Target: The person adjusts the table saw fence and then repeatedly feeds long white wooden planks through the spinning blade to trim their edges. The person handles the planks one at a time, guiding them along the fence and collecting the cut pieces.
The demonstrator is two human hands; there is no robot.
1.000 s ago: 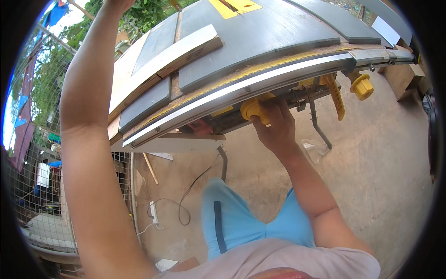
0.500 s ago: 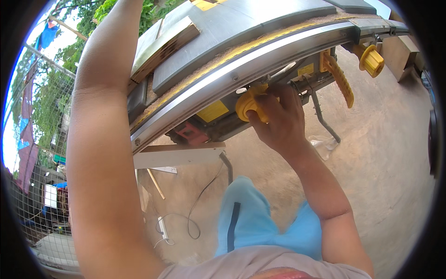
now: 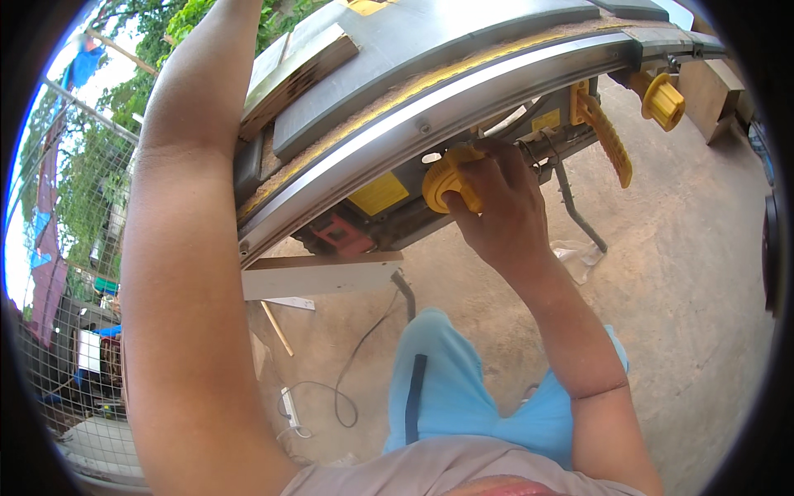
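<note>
Gripped the yellow knob (image 3: 445,177), upper centre, from its right side with the nearer right hand (image 3: 506,210), but couldn't tell the left hand's state beyond the upper-left edge.

Left hand is out of frame; left arm (image 3: 186,273) is cut off at top edge, hides left end of plank (image 3: 304,76). Right fingers (image 3: 480,174) part-cover knob (image 3: 440,183). Far side of worktop (image 3: 405,45) is cropped. Clutter (image 3: 89,351) far left too small to tell.
</note>
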